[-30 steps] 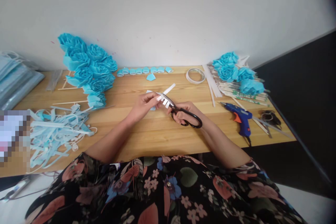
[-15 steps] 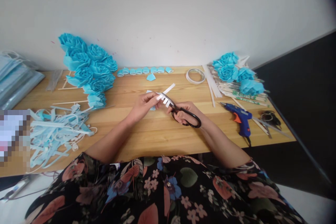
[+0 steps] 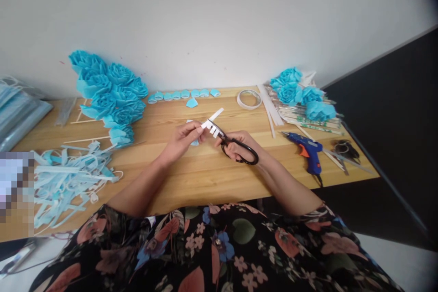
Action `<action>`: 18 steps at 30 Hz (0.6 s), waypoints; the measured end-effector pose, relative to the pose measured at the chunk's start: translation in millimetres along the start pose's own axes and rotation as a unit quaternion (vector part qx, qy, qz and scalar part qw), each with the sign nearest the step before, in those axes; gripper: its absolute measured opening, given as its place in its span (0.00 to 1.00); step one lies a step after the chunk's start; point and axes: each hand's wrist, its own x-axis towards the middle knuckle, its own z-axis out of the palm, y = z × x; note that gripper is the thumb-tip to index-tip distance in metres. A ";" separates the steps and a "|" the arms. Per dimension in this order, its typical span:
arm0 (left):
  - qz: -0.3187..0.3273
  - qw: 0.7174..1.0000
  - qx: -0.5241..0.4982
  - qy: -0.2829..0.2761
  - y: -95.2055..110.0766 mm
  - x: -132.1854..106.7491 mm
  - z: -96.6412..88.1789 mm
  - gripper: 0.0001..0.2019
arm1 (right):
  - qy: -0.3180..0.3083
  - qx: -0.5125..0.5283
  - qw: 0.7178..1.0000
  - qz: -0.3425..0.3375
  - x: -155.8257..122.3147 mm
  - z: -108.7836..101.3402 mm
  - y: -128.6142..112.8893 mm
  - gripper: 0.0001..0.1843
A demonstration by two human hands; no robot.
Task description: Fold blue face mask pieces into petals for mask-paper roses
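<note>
Between thumb and fingers, my left hand (image 3: 185,139) pinches one end of a white strip (image 3: 216,114) that slants up to the right. Short white slips hang along the scissor blades below it; whether they are still joined to the strip I cannot tell. My right hand (image 3: 237,145) is closed around black-handled scissors (image 3: 253,157), whose blades point up-left and meet the strip close to my left fingertips. Beneath my left hand, a small light blue piece (image 3: 195,142) shows partly on the wooden table (image 3: 205,178).
Blue fabric roses (image 3: 112,93) stand left, above a heap of cut mask strips (image 3: 71,178). Folded masks (image 3: 20,112) lie far left. Small blue pieces (image 3: 176,95) line the back, beside a tape roll (image 3: 249,99). More roses (image 3: 290,93) and a blue glue gun (image 3: 310,148) lie right.
The whole view has shifted slightly, so things on the table appear a little further left. Both hands keep nearly the same pose, with the scissors at the strip.
</note>
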 end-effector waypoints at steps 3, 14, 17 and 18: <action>-0.016 0.999 0.018 0.022 2.3 1.3 3.7 0.22 | -0.015 -0.017 0.999 0.032 2.3 3.5 2.5 0.30; 0.079 0.962 0.259 0.019 35.7 30.0 -0.6 0.12 | -0.033 -0.063 0.997 -0.003 -49.1 8.9 -40.3 0.36; 0.154 0.913 0.377 -0.026 43.3 59.2 16.0 0.13 | 0.004 -0.071 0.997 -0.017 -85.7 6.2 -49.1 0.32; 0.167 0.897 0.406 -0.041 41.5 71.6 24.6 0.12 | 0.025 -0.064 0.997 -0.019 -96.6 5.4 -48.3 0.31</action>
